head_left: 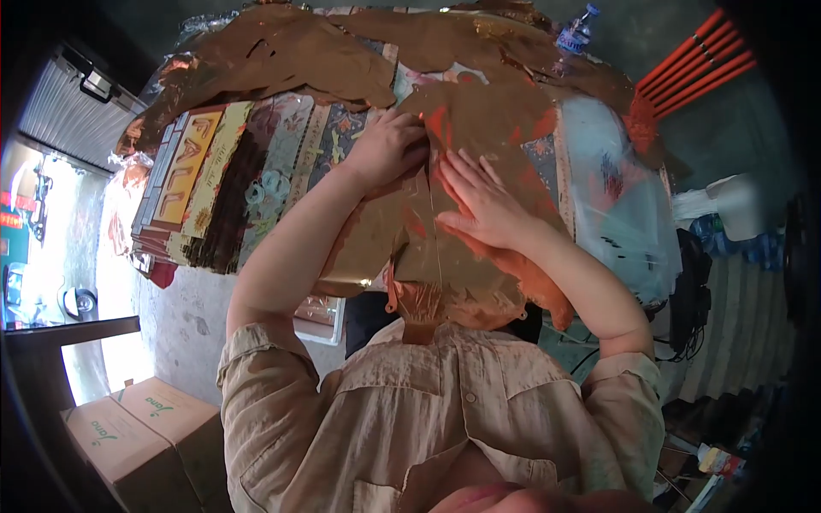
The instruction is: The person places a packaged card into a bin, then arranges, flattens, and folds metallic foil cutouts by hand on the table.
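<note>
A brown, partly shiny sheet (pixel 479 111) with orange patches lies across the table in front of me and hangs over the near edge. My left hand (pixel 393 150) is closed at a fold near the sheet's middle, its fingertips curled down and partly hidden. Just to the right, my right hand (pixel 486 205) rests flat on the sheet with its fingers stretched out. Between the two hands a thin straight seam or edge runs down toward my body.
Stacked printed packs (pixel 192 175) stand at the table's left. Clear plastic bags (pixel 611 197) lie at the right, with a water bottle (pixel 578 30) at the back. Orange rods (pixel 697 64) stick out at the far right. Cardboard boxes (pixel 141 427) sit low on the left.
</note>
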The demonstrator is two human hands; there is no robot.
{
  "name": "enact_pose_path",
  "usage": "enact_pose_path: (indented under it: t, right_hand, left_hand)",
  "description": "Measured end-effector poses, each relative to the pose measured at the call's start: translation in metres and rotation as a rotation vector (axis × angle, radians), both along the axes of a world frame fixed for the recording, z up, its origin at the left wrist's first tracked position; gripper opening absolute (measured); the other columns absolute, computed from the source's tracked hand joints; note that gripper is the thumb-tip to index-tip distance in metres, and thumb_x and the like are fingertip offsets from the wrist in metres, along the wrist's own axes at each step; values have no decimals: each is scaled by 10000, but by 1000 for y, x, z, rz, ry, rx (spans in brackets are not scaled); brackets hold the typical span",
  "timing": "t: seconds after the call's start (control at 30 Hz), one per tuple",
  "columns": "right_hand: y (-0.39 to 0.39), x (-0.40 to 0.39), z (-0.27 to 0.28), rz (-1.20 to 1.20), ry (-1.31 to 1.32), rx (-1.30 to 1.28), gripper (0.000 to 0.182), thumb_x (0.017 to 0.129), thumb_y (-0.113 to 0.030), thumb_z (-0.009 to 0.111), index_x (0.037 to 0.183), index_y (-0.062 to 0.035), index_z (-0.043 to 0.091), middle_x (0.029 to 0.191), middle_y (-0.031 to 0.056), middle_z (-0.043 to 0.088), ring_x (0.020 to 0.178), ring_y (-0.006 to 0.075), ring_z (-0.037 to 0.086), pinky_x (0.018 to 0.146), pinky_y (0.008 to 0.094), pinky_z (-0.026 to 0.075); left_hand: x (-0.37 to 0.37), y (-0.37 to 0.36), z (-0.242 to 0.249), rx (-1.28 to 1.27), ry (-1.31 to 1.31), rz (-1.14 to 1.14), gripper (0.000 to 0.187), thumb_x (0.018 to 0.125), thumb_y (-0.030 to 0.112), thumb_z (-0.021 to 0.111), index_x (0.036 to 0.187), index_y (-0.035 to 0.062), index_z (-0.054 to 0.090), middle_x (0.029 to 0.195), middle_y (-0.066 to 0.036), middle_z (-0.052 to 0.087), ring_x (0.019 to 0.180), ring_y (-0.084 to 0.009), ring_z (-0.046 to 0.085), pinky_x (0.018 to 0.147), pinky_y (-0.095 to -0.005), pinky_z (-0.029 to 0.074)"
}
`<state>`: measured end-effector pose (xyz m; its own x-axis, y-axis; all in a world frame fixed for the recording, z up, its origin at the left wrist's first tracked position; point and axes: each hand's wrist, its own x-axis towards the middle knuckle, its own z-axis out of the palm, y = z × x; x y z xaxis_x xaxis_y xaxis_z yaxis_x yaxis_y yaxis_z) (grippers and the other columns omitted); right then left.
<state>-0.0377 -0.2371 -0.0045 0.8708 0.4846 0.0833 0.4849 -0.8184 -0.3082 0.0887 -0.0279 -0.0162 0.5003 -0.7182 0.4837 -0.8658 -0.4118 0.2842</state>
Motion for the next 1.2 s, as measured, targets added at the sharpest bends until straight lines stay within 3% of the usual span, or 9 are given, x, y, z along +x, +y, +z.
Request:
enact_pose_path:
  t: [0.5, 0.8, 1.0, 1.07, 1.1, 1.2]
  right_hand:
    - [61, 2, -10, -298, -14, 93, 785, 924, -498, 489, 1440, 39, 243, 1500, 246, 234, 1418, 388, 173, 1151, 508, 95]
    - [54, -9, 0, -214, -47, 46, 911, 841, -549, 577, 1467, -1, 207, 1512, 222, 221, 1415, 371, 197, 1130, 566, 119]
    - [52, -12, -7, -221, -55, -32, 870, 837, -523, 579, 1456, -10, 246, 1509, 210, 234, 1421, 353, 187, 1132, 568, 106]
    - [52, -12, -6, -215, -40, -50, 861, 833, -518, 582, 1449, -8, 261, 1509, 209, 235, 1423, 351, 183, 1132, 569, 103]
    - [53, -12, -5, -222, -29, -48, 853, 829, -511, 586, 1442, -6, 275, 1508, 207, 242, 1423, 351, 183, 1134, 566, 101]
    - [51, -11, -8, -214, -23, -42, 844, 821, -502, 595, 1432, -3, 295, 1502, 205, 257, 1425, 350, 182, 1134, 566, 99]
  left_hand:
    - [3, -1, -9, -8, -13, 37, 239, 811, 220, 646, 1003, 84, 686, 1099, -51, 616, 1040, -267, 538, 920, -389, 424]
    - [5, -2, -8, -18, 7, 24, 210, 818, 210, 629, 956, 59, 676, 1067, -58, 617, 1032, -277, 536, 923, -403, 415]
    - [10, 2, 15, -30, 33, -67, 225, 822, 187, 618, 995, 54, 673, 1065, -100, 645, 1001, -302, 586, 887, -391, 451]
    - [8, 6, 34, 4, 510, -45, 252, 844, 156, 628, 1070, 47, 648, 1090, -136, 632, 993, -329, 604, 877, -389, 476]
    - [14, 10, 32, -32, 350, -26, 263, 852, 170, 627, 1091, 64, 646, 1103, -139, 638, 985, -325, 623, 850, -387, 499]
    - [23, 23, 43, 54, 228, 43, 267, 852, 178, 624, 1094, 67, 648, 1126, -135, 636, 1014, -326, 616, 865, -394, 494]
